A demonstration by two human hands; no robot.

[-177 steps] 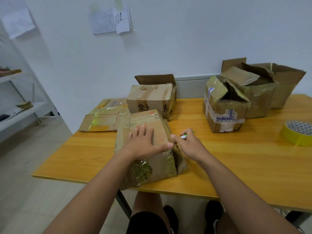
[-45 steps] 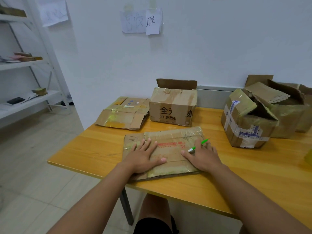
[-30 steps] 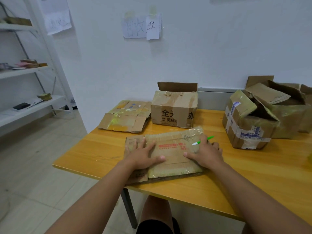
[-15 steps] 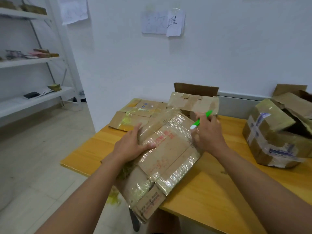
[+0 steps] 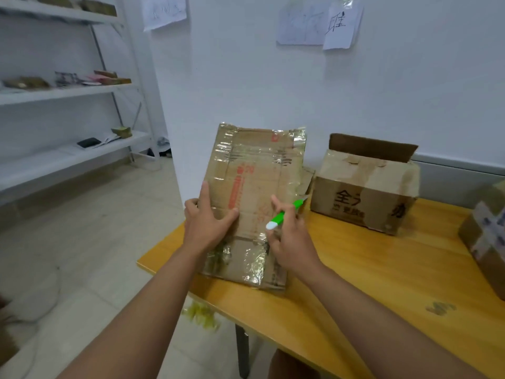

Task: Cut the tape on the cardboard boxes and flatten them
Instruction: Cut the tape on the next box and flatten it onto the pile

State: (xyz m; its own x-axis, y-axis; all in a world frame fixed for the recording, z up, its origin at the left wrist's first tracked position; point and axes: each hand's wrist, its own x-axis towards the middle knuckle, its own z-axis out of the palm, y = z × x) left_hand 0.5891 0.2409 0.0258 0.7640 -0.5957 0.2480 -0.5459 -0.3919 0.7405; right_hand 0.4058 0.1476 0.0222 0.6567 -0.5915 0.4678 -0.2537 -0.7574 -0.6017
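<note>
A flattened cardboard box stands tilted above the table's near-left corner, gripped at its left edge by the left hand, apparently for carrying aside. The right hand steadies its face while pinching a green utility knife; a taped box waits just right of it.

So the wooden table has a yellowish top and sits right up against a plain white wall. Two sheets of paper are taped up there side by side, one with a handwritten character on it, and there's another sheet further left. Off to the left is a white metal shelf unit with random flat stuff on the middle shelf and something dark, maybe a phone, on the lower one. The floor is pale tile, with a crumpled yellowish scrap lying under the table edge.
</note>
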